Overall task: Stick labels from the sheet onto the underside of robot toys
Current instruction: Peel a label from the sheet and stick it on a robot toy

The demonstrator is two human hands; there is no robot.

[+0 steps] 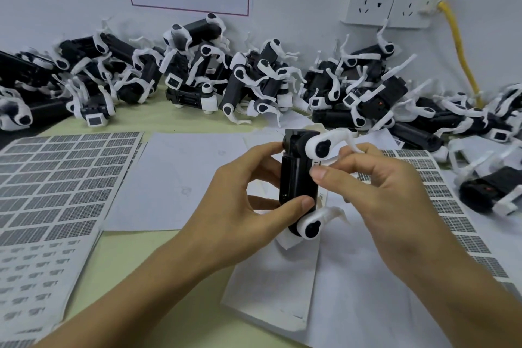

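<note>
Pale green table (169, 237), papers spread over it. Heap of black-and-white robot toys (197, 73) along the back wall. Label sheet (53, 178) lies flat at left, grid mostly full; a second label sheet (440, 195) sits right, partly under the right arm. One robot toy (296, 178) held above the centre papers, on its side. Left hand (240, 200) grips its black body, thumb at the lower end. Right hand (367, 181) pinches at the toy's side, thumb pressed there.

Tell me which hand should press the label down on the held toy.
Right. The right hand has its thumb at the label on the toy; the left hand grips the toy, steadying it.
</note>
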